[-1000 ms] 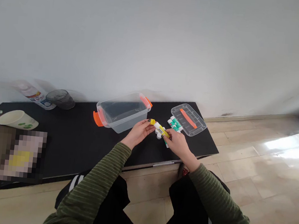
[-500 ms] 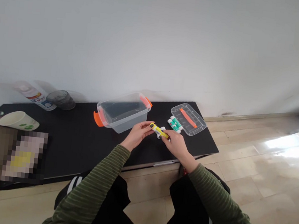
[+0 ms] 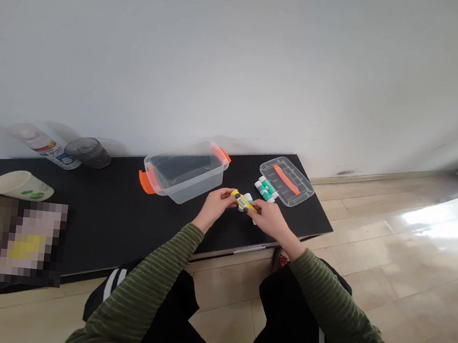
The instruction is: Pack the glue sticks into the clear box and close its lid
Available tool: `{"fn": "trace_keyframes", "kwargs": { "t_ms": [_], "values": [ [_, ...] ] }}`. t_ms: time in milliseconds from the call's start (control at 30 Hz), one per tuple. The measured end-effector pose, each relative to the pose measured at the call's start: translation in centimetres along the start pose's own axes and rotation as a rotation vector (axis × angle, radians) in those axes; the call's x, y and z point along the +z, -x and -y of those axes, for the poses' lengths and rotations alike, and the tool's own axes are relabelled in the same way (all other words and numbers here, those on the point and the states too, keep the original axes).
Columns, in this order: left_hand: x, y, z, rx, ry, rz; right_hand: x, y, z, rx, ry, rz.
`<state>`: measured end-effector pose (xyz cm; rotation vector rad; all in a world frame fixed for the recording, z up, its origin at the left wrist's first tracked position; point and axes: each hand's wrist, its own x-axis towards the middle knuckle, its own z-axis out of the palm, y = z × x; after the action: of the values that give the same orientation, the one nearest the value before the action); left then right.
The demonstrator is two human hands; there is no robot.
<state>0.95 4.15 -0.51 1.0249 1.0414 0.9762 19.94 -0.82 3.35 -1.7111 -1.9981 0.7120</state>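
Both hands hold one yellow glue stick (image 3: 243,200) above the low black table (image 3: 105,218). My left hand (image 3: 215,206) pinches its left end, and my right hand (image 3: 271,219) grips its right end. Just behind my right hand lie a few white and green glue sticks (image 3: 266,188). A clear plastic box with orange latches (image 3: 183,171) stands open to the left of the sticks. Its clear lid with an orange handle (image 3: 286,180) lies flat to the right of them.
At the table's far left stand a paper cup (image 3: 21,184), a dark glass tumbler (image 3: 87,151) and a tipped plastic bottle (image 3: 46,144). A blurred patch (image 3: 29,240) covers the table's near left. A white wall rises behind; tiled floor spreads to the right.
The yellow cap, held apart in my left hand a second ago, now sits on the glue stick. Both hands have drawn closer together on it.
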Motion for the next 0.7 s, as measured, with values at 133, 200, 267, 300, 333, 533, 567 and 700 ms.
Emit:
{"fn": "trace_keyframes", "kwargs": {
  "t_ms": [133,200,267,300,333,533,567,700],
  "values": [
    [0.8,-0.7,1.5,0.144,-0.418,-0.085,-0.9,-1.2,-1.0,0.112,0.17,-0.059],
    [1.2,-0.7,2.1,0.183,-0.616,-0.084,-1.2,-1.7,-1.6,0.19,0.276,-0.062],
    [1.6,-0.5,2.5,0.217,-0.778,-0.056,-1.3,-2.0,-2.1,0.257,0.35,-0.025],
    [1.7,-0.4,2.6,0.238,-0.84,-0.041,-1.2,-2.1,-2.2,0.281,0.376,-0.001],
    [1.7,-0.3,2.8,0.257,-0.887,-0.028,-1.1,-2.2,-2.3,0.298,0.396,0.023],
    [1.8,0.2,3.5,0.296,-1.018,0.017,0.0,-2.1,-2.0,0.369,0.47,0.129],
    [1.8,0.2,3.6,0.293,-1.033,0.019,0.1,-2.1,-2.0,0.374,0.476,0.148],
    [1.8,0.3,3.7,0.269,-1.065,0.032,-0.2,-2.3,-2.1,0.352,0.47,0.178]
  ]
}}
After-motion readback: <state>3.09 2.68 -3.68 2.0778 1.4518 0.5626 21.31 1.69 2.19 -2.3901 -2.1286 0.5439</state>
